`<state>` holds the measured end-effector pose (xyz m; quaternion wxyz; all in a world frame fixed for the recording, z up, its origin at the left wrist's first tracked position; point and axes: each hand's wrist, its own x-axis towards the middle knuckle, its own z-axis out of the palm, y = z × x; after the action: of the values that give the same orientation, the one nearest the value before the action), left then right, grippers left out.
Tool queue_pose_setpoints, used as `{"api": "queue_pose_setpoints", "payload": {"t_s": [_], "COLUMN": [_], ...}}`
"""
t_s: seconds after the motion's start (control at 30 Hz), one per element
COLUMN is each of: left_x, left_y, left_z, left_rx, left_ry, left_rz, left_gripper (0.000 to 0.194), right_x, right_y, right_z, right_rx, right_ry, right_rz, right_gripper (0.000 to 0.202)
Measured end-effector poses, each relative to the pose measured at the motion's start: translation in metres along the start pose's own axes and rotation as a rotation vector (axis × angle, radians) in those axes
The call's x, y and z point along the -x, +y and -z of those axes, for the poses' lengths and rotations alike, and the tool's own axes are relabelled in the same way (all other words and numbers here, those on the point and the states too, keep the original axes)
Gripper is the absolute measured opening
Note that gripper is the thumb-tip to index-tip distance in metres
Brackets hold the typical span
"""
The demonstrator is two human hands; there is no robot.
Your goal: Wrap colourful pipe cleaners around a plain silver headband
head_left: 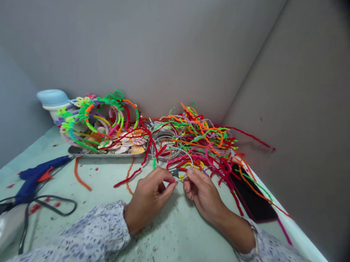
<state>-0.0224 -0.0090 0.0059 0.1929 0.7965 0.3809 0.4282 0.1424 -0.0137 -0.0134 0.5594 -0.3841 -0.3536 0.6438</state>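
Note:
My left hand (151,195) is closed, thumb and forefinger pinching a short bit of pink pipe cleaner (169,181) at the end of a thin metal wire hoop (191,159). On the hoop's right side, my right hand (203,193) grips the wire between thumb and fingers. The hoop rises from my fingertips and overlaps a coil of silvery wire (156,149) behind it. Just beyond my fingertips lies a tool with a black part (174,172) and yellow handles, partly hidden. A red pipe cleaner (127,178) rests left of my left hand.
A metal tray (115,156) holds seashells (138,149) and several finished-looking pipe-cleaner hoops (88,111). Behind it stands a blue-lidded container (54,98). A blue glue gun (34,175) with its cord lies left. Tangled pipe cleaners (205,135) spread at right, partly over a dark phone (253,203).

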Motion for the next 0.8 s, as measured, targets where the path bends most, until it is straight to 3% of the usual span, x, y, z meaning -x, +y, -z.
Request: {"api": "queue_pose_setpoints", "payload": {"t_s": [0.37, 0.6, 0.8], "left_x": [0.0018, 0.0015, 0.0016], "left_y": [0.0000, -0.0021, -0.0031], "left_z": [-0.0007, -0.0023, -0.0030], "left_rx": [-0.006, -0.001, -0.029], "left_ry": [0.036, -0.016, -0.003], "left_rz": [-0.041, 0.059, 0.051], "left_gripper": [0.005, 0.003, 0.005], "right_x": [0.0023, 0.0013, 0.0006], "right_y": [-0.0022, 0.0014, 0.0036], "right_z": [-0.0024, 0.0011, 0.0023], "right_rx": [0.007, 0.042, 0.052], "right_ry": [-0.013, 0.007, 0.012], "right_rz": [-0.012, 0.023, 0.027], "right_gripper": [0.030, 0.031, 0.031]}}
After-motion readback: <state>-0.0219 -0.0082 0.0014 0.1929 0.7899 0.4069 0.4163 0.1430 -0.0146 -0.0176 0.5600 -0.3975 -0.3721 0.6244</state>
